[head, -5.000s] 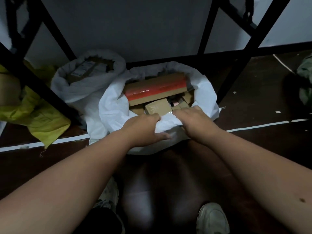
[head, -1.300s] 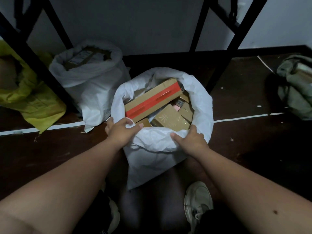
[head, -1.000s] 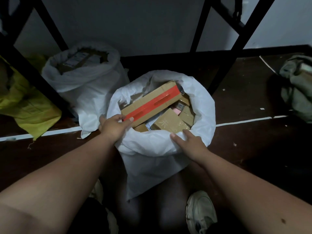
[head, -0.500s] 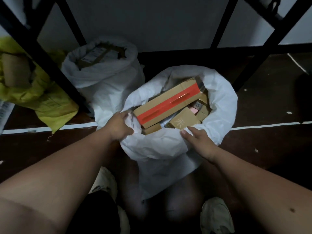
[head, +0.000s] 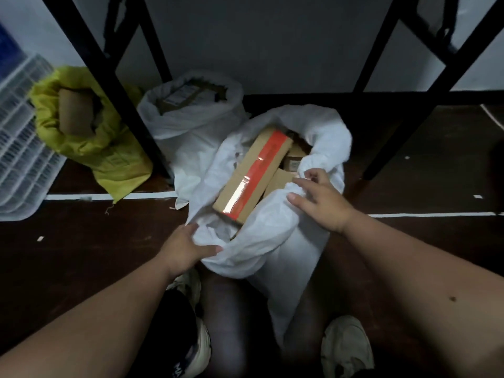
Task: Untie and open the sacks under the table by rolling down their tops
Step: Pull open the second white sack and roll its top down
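A white sack (head: 275, 241) stands open on the dark floor in front of me, its top rolled into a thick rim. Inside lie cardboard boxes, the top one a long box with red tape (head: 253, 175). My left hand (head: 185, 249) grips the rim at its near-left side. My right hand (head: 319, 200) pinches the rim at its right side with thumb and fingers. Behind it a second white sack (head: 191, 124) stands open with its top rolled down. A yellow sack (head: 90, 137), also open, holds a brown roll at the far left.
Black table legs (head: 109, 77) slant down between the yellow and white sacks, and another leg (head: 425, 105) stands at the right. A white plastic crate (head: 19, 148) lies at the far left. My shoes (head: 346, 347) are on the floor below the sack.
The near sack has tilted and turned, so the red-taped box now points away. My left hand slid down to the near rim; my right hand moved up to the right rim.
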